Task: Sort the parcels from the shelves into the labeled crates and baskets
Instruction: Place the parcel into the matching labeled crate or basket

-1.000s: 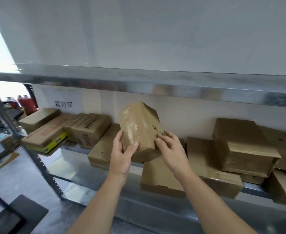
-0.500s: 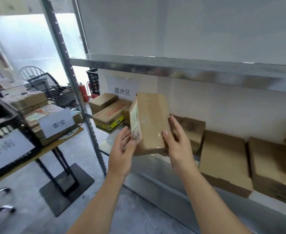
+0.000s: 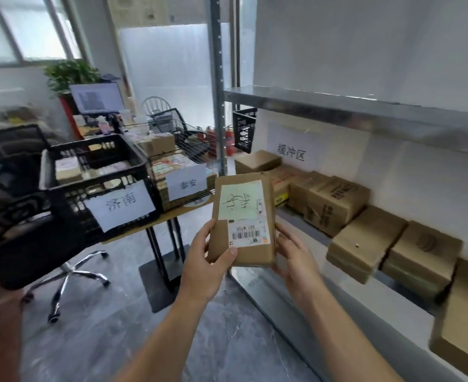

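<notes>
One parcel (image 3: 242,213), bottom between left grip (image 3: 203,270), right grip (image 3: 296,260)

The left forearm (image 3: 172,326) and left hand (image 3: 205,267) are bare, as are the right forearm (image 3: 337,326) and right hand (image 3: 296,260).

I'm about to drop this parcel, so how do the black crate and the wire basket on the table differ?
The crate is black lattice; the basket is thin wire. The crate's sign reads 济南, the basket's 泰安. The crate stands left of the basket. Both sit on the table, hold parcels and carry a white paper sign.
</notes>
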